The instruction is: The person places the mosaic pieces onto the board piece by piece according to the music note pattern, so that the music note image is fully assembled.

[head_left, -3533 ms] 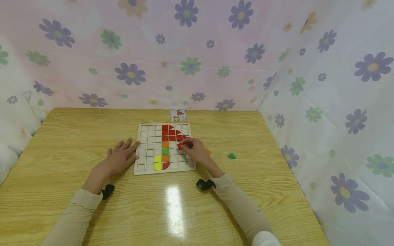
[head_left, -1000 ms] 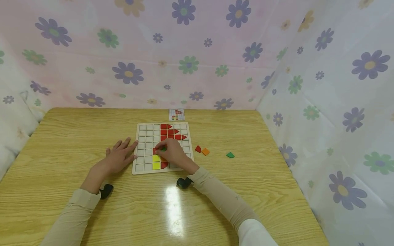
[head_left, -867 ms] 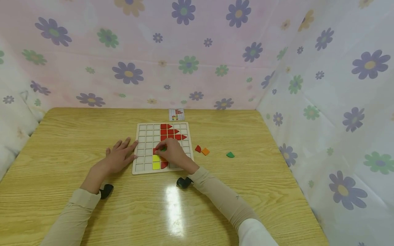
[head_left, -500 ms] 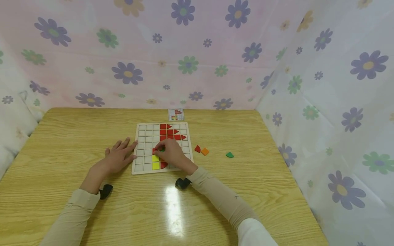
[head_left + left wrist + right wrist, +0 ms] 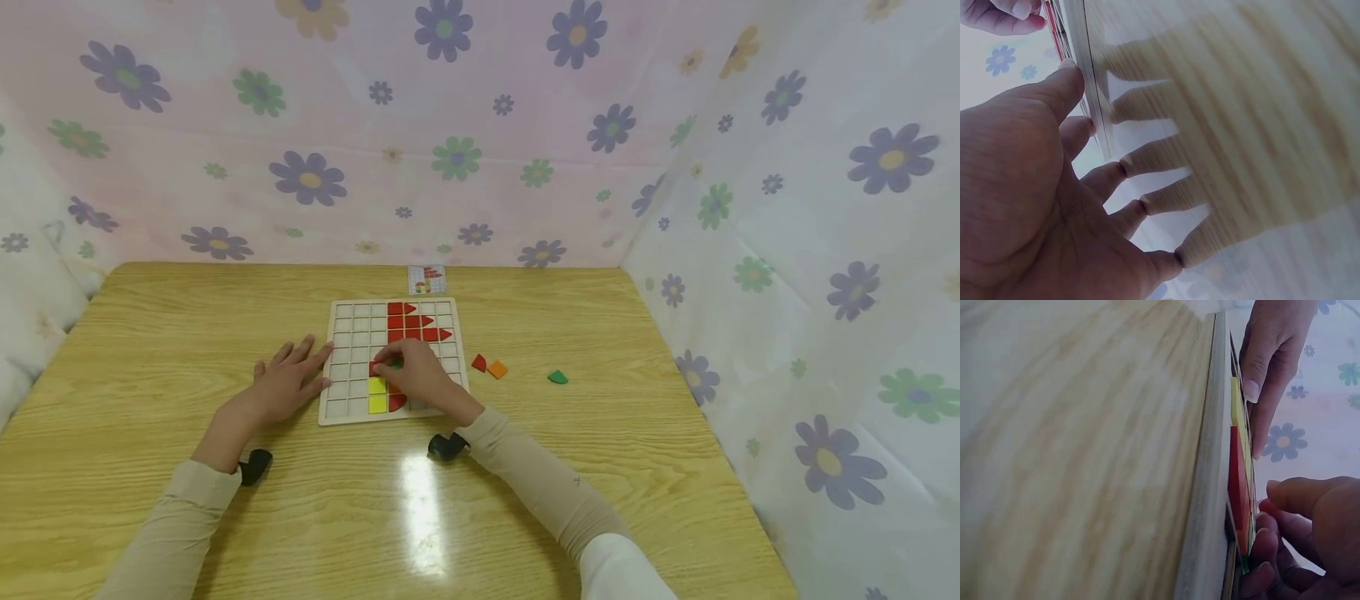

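A square-gridded wooden board [image 5: 342, 339] lies on the table. My right hand [image 5: 416, 371] is over its middle, thumb and fingertips pinching a red square tile [image 5: 372, 367] at the cell just above two yellow tiles [image 5: 377, 403]. Red squares and pointed pieces form three rows [image 5: 412, 322] in the upper right part. A red rounded piece [image 5: 397, 403] sits beside the lower yellow tile; the right hand hides part of the column above it. My left hand [image 5: 283, 390] rests flat, fingers spread, with fingertips at the board's left edge; the left wrist view shows its thumb against the board's side.
Right of the board lie a red quarter-round piece [image 5: 478, 363], an orange square tile [image 5: 497, 368] and a green quarter-round piece [image 5: 557, 377]. A small pattern card [image 5: 427, 280] lies behind the board. Flowered cloth [image 5: 465, 208] hangs behind the table [image 5: 585, 500].
The right hand has carried the red square tile leftward from the board's right half to above the yellow tiles. Over the last second it has hardly moved. The left hand stays put.
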Demonstrator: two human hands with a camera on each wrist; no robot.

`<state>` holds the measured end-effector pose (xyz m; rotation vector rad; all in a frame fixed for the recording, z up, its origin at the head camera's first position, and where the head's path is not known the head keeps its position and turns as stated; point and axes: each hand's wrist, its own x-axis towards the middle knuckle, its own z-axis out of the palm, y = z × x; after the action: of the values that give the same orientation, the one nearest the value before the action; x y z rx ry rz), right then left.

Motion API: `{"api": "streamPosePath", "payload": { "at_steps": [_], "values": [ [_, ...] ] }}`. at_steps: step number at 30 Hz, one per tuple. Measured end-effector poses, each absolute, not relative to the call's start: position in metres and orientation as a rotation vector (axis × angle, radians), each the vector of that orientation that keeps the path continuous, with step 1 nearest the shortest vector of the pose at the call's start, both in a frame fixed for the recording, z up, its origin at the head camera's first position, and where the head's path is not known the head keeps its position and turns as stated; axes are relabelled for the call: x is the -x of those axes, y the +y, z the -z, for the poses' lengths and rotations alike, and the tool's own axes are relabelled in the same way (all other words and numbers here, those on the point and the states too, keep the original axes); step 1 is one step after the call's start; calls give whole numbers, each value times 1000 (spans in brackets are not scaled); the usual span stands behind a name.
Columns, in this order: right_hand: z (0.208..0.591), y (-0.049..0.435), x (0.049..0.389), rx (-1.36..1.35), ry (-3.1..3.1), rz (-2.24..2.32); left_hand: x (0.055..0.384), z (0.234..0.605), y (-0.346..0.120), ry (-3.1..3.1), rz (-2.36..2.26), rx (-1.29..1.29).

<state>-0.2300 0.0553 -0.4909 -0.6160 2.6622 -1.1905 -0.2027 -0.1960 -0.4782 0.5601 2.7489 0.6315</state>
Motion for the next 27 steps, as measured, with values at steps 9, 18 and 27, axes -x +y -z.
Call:
{"api": "streamPosePath", "payload": {
  "at_steps": [9, 18, 27],
  "values": [
    [490, 76, 230, 708, 2575, 1452, 202, 477, -197, 2747, -638, -562],
    [457, 127, 253, 686, 2624, 1475, 201, 477, -196, 2731, -680, -560],
    [451, 179, 250, 294, 2630, 1134, 201, 480, -196, 2747, -672, -565]
  ]
}}
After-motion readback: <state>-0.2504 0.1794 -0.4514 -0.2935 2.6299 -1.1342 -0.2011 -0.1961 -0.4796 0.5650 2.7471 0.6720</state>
